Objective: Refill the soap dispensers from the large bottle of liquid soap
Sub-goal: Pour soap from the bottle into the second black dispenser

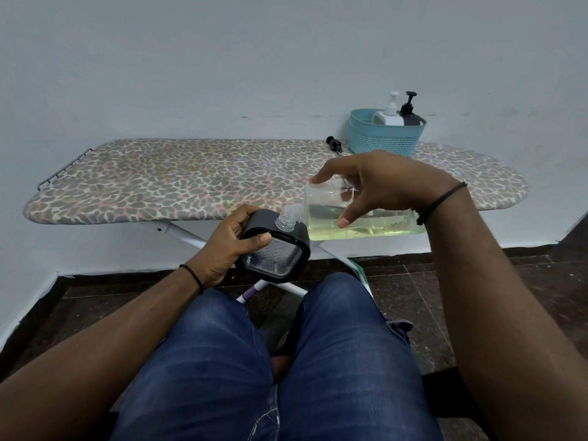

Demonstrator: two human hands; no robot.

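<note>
Leopard-print fabric covers the ironing board point(159, 179) across the middle of the view, and the work happens just off its near edge, above the person's knees. The large soap bottle point(366, 218) lies tipped almost flat, yellow-green liquid pooled along its lower side, and the right hand point(378, 183) grips it from above, fingers and thumb spread wide around the body. Its ribbed neck points down and left, right at the open mouth of the black dispenser point(276, 249), which the left hand point(229, 246) holds tilted, thumb pressed across its clear textured face. The two necks look touching or very nearly so; whether soap is actually flowing I cannot tell. The clear window looks close to empty, so this one seems barely begun. Back on the board, the teal basket point(385, 138) holds a white dispenser point(389, 116) and a dark dispenser point(410, 114), both with pumps on; whether they are filled I cannot tell. Beside the basket lies a loose black pump head point(334, 144), probably this dispenser's, waiting to be screwed back on afterwards.
</note>
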